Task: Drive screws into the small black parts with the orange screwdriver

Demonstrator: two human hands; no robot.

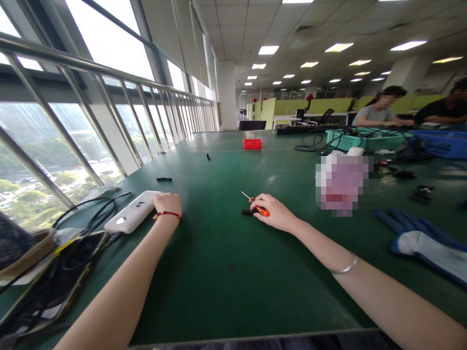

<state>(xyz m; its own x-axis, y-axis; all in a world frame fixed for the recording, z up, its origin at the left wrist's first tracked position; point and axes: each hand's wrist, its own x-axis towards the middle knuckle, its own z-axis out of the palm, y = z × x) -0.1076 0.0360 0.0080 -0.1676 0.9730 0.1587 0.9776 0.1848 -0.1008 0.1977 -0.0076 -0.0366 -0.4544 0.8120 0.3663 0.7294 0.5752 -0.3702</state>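
My right hand [274, 212] is closed over a screwdriver [263, 211] with an orange and black handle, its thin metal shaft pointing away and left. A small black part [248, 212] lies by the fingers of that hand, partly covered. My left hand [170, 204] rests on the table with its fingers curled in, against the far end of a white power bank [134, 212] marked "2". What its fingers hold, if anything, is hidden. Beyond it lies a black strip-like part [164, 179], and farther off a smaller black piece [208, 156].
A red bin [252, 144] stands toward the back of the green table [219, 272]. Black cables [91, 214] and a dark tray [69, 277] lie left. Blue-white gloves [430, 248], a blurred-out pink item [343, 184] and green and blue baskets [365, 141] are right. Two people sit beyond.
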